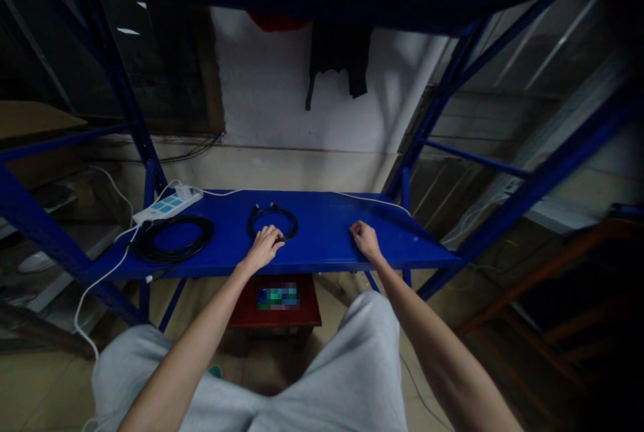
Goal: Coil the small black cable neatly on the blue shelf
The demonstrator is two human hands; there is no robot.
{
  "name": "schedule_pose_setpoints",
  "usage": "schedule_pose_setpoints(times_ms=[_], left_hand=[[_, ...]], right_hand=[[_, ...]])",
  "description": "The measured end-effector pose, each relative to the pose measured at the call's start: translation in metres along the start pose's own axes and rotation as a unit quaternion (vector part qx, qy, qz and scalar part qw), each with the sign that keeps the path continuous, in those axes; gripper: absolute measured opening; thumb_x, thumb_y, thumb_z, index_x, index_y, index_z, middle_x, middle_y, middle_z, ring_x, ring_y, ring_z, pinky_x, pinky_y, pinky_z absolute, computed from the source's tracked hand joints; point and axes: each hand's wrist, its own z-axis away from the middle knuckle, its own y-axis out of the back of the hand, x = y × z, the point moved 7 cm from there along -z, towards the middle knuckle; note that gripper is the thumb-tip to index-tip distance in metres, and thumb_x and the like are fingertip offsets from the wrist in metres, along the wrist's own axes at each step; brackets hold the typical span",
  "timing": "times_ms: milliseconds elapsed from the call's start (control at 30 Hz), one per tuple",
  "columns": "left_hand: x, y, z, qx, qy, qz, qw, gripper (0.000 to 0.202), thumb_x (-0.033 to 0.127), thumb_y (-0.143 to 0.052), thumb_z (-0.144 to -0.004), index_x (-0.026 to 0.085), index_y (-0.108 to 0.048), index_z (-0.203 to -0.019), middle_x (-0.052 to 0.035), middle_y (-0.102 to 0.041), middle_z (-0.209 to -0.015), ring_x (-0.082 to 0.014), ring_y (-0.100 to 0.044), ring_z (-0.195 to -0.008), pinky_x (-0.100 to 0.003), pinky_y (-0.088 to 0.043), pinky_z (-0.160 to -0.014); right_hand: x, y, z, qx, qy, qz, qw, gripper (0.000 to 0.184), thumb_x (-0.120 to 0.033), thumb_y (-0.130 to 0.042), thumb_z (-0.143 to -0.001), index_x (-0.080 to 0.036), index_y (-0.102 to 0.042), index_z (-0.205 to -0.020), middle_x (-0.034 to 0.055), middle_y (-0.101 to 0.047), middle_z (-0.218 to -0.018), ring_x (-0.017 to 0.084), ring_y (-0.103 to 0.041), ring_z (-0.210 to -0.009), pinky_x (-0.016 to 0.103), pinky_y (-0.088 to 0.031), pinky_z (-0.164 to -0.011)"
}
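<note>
A small coiled black cable (294, 216) lies on the blue metal shelf (322, 234), its two connector ends at the far side of the loop. My left hand (263, 247) is at the near side of this coil, its fingers curled over the cable. Further right, my right hand (365, 239) rests at the shelf top with its fingers closed; whether anything small is inside them is hidden. A larger coil of black cable (174, 259) lies to the left of my left hand.
A white power strip (168, 205) with blue sockets sits at the shelf's left end, a white cord trailing from it. Blue uprights (117, 83) flank the shelf. Beneath is a red-brown stool (308, 314) bearing a blurred-out phone-like object (278, 296). Black cloth (339, 49) hangs behind.
</note>
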Motion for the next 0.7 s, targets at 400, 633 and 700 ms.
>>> schedule_pose_setpoints(times_ms=[400, 633, 700], left_hand=[[-0.086, 0.131, 0.076, 0.226, 0.069, 0.073, 0.969, 0.025, 0.029, -0.046, -0.097, 0.022, -0.069, -0.105, -0.0086, -0.063, -0.111, -0.0247, -0.058, -0.111, -0.043, -0.042, -0.105], [-0.161, 0.143, 0.117, 0.128, 0.163, 0.027, 0.978, 0.036, 0.046, -0.047, -0.095, 0.021, -0.062, -0.115, -0.0104, -0.063, -0.113, -0.0262, -0.063, -0.106, -0.041, -0.05, -0.097], [-0.162, 0.137, 0.117, 0.106, 0.174, 0.013, 0.979, 0.04, 0.048, -0.05, -0.093, 0.02, -0.058, -0.121, -0.0124, -0.062, -0.117, -0.0281, -0.062, -0.111, -0.042, -0.05, -0.097]], right_hand=[[0.0, 0.015, 0.0, 0.029, -0.017, 0.005, 0.999, 0.038, -0.052, -0.051, -0.086, -0.018, -0.063, -0.074, 0.0088, -0.068, -0.069, 0.021, -0.06, -0.065, 0.028, -0.037, -0.06], [0.007, 0.015, -0.007, 0.036, -0.027, 0.025, 0.999, 0.041, -0.055, -0.047, -0.087, -0.018, -0.063, -0.08, 0.0089, -0.068, -0.073, 0.023, -0.062, -0.068, 0.029, -0.038, -0.061], [0.007, 0.017, -0.004, 0.056, -0.045, 0.047, 0.996, 0.041, -0.053, -0.042, -0.091, -0.018, -0.063, -0.09, 0.0097, -0.069, -0.077, 0.024, -0.063, -0.071, 0.029, -0.039, -0.063]])
